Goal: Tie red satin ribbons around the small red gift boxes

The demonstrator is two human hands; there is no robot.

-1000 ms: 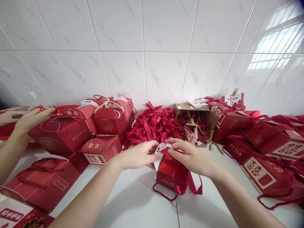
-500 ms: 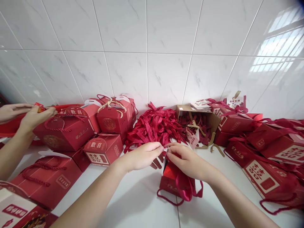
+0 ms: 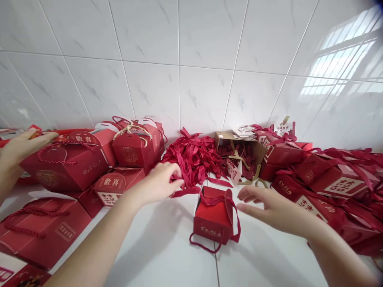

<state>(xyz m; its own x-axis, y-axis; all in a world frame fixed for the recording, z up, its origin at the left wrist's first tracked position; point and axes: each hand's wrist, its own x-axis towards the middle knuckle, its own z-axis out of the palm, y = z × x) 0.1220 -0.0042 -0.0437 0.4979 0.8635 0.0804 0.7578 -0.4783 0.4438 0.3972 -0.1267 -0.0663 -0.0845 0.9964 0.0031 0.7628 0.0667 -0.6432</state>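
Here my left hand (image 3: 158, 184) lies curled on the ribbon pile (image 3: 194, 159), whether it pinches one I cannot tell; my right hand (image 3: 265, 202) hovers spread beside the small red box (image 3: 213, 218).

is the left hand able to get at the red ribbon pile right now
Probably yes: the left hand is at the near edge of the ribbon pile, open, with nothing between them.
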